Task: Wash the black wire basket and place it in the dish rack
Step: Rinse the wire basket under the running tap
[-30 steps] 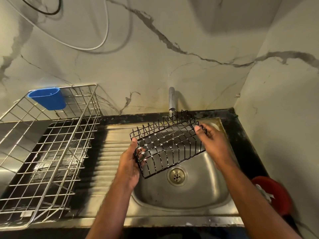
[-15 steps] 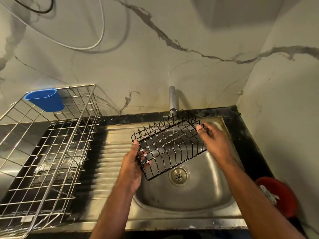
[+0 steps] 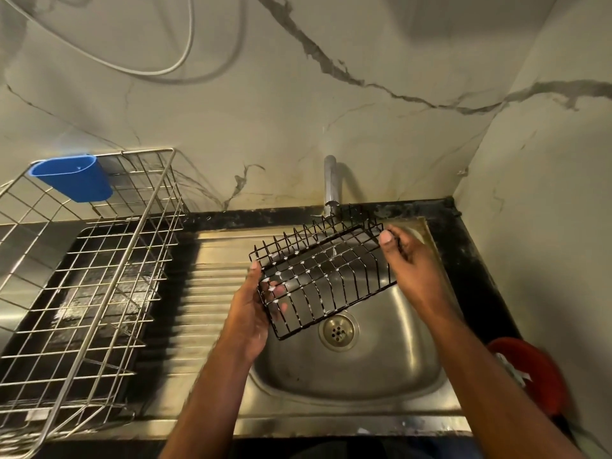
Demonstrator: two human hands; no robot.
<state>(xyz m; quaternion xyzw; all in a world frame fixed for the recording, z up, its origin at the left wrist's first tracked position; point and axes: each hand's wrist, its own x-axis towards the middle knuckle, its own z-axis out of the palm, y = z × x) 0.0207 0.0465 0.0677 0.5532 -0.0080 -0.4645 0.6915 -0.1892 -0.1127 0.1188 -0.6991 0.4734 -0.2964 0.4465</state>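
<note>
1. The black wire basket [image 3: 323,279] sits tilted over the sink [image 3: 357,376], under the tap [image 3: 330,183]; I can't confirm water is running.
2. My left hand [image 3: 253,313] clasps its near-left corner, my right hand [image 3: 409,263] pinches the far-right edge.
3. Over the last second it has barely shifted, the grips unchanged, so I judge rinsing is ongoing.
4. The dish rack [image 3: 99,276] stands well apart on the left, open-topped; its tall near rim and the blue cup [image 3: 74,178] are the edges to clear.
</note>
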